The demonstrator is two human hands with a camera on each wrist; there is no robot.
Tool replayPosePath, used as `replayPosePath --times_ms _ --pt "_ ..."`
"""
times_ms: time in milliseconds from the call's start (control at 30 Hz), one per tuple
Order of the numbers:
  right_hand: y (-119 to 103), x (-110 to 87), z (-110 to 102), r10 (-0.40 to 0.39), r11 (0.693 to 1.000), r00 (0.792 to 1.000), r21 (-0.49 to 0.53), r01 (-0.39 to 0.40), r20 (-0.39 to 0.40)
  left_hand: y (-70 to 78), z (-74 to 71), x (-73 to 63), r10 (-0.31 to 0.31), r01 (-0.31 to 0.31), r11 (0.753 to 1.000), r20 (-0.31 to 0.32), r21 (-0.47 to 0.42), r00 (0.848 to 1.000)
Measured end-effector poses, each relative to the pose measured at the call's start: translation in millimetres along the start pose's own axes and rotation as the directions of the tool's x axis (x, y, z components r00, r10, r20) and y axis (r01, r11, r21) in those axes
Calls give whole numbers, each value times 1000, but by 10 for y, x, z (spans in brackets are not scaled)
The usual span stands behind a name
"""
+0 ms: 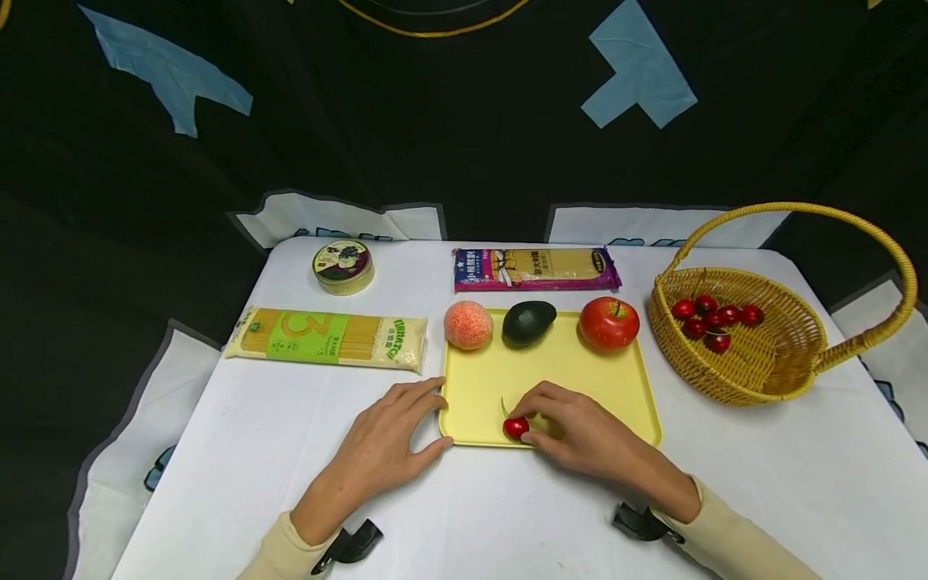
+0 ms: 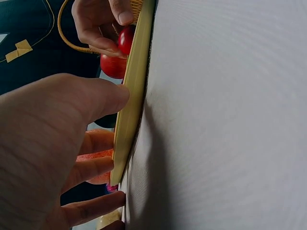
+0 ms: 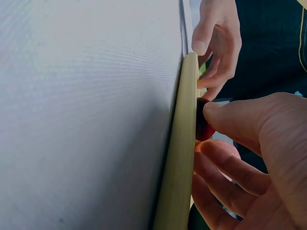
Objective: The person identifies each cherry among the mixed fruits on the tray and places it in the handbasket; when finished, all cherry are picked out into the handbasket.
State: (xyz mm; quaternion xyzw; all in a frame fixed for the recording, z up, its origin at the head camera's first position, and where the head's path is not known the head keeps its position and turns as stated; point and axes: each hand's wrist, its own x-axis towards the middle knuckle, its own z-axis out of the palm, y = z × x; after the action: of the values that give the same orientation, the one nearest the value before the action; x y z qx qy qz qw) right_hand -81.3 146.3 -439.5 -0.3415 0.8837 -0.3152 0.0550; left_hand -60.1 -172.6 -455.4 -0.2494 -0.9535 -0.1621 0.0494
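Observation:
A yellow tray (image 1: 478, 379) lies on the white table, with a peach (image 1: 468, 325), an avocado (image 1: 528, 324) and a red apple (image 1: 610, 324) along its far side. Near the tray's front edge, my right hand (image 1: 583, 427) pinches a red cherry (image 1: 515, 428) between thumb and fingers; its stem points up. In the left wrist view the cherry (image 2: 126, 40) sits close above the rim. My left hand (image 1: 384, 439) rests at the tray's front left corner, fingers spread and touching the edge, thumb near the corner.
Right of the tray stands a wicker basket (image 1: 790, 354) with a tall handle, holding several cherries (image 1: 714, 318). Behind the tray lies a purple pasta packet (image 1: 536, 269). To the left are a spaghetti packet (image 1: 329, 337) and a round tin (image 1: 344, 267).

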Motion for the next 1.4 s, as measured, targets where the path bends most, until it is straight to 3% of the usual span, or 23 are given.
replayPosePath --times_ms 300,700,867,1067,1200,1400 --pt "-20 8 -4 29 999 999 -21 -28 35 -1 -2 2 4 -4 1000 -11 -9 1000" --pt "-24 3 -23 30 999 999 -25 -29 24 4 11 6 5 -5 1000 -17 -27 1000" --pt "34 10 -199 -30 1000 997 3 30 -68 -1 10 1 7 -7 1000 -22 -24 1000" --pt "152 7 -494 -74 996 974 -55 64 -212 -6 3 1 7 -8 1000 -23 -27 1000" --pt "218 -30 -713 -56 991 958 -132 19 -282 -8 3 -1 3 -4 1000 -24 -28 1000" --pt "341 -132 -1034 23 970 919 -215 -116 -393 -8 10 4 4 -5 1000 -23 -29 1000"
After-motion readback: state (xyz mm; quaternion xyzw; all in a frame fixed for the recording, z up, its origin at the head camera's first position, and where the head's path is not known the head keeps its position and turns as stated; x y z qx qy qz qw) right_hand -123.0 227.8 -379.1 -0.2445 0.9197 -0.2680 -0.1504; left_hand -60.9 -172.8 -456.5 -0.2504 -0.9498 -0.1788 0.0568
